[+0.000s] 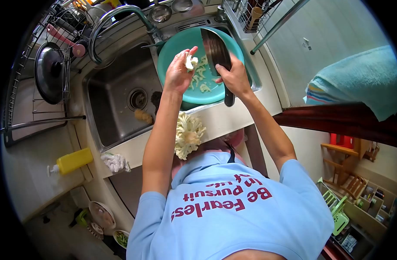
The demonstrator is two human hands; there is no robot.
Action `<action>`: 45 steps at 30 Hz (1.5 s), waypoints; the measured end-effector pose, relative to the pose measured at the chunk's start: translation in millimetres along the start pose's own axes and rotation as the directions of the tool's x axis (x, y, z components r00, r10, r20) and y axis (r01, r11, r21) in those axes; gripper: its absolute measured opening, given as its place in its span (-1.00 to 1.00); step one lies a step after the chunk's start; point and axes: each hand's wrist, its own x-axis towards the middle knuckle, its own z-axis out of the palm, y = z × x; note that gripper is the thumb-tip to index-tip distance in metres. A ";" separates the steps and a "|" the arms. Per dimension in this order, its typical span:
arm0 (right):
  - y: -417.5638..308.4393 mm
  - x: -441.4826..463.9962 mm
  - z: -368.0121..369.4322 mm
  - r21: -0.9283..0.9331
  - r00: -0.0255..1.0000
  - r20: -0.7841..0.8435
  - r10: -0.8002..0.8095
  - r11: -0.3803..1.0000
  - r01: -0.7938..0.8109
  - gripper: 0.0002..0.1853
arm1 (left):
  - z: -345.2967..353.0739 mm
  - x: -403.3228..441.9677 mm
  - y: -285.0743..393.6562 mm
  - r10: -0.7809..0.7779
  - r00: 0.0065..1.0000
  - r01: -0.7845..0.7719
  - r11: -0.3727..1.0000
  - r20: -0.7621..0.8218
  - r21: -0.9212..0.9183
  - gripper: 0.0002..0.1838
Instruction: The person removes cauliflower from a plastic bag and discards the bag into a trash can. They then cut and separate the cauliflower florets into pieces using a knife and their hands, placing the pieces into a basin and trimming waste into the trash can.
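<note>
My left hand (179, 73) holds a small cauliflower floret (191, 62) over a round teal basin (167, 58). My right hand (234, 77) grips the black handle of a wide cleaver (215, 50), its blade raised above the basin, apart from the floret. Several cut cauliflower pieces (200, 73) lie inside the basin, which sits in the right sink bowl. A large cauliflower head (189, 135) rests at the counter's front edge, close to my body and below my left forearm.
The left sink bowl (116, 91) holds a brown lump (143, 116) near the drain. A curved faucet (94, 37) arches above it. A yellow pump bottle (73, 160) and a crumpled cloth (115, 162) lie at left. A dish rack with a black lid (51, 73) stands upper left.
</note>
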 end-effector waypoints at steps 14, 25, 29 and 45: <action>12.2 21.7 2.7 0.482 0.964 0.091 0.251 0.836 -0.263 -0.10 | 24.7 -13.2 -8.0 0.091 0.994 -0.107 0.951 0.067 0.290 -0.69; 40.2 31.7 -9.4 0.311 0.959 -0.143 0.245 0.931 -0.192 -0.07 | -13.4 -5.0 17.9 0.288 0.940 -0.124 0.789 -0.184 0.601 -0.43; 51.9 34.0 -8.1 0.033 0.963 -0.232 0.136 0.991 -0.132 -0.12 | -23.1 -18.8 37.4 0.341 0.921 -0.011 0.509 -0.190 0.861 -0.19; -16.5 -116.6 27.0 -0.012 0.972 0.130 0.197 0.980 -0.197 -0.61 | -103.0 -242.2 -4.3 0.087 0.973 -0.208 -0.056 0.213 0.976 -0.15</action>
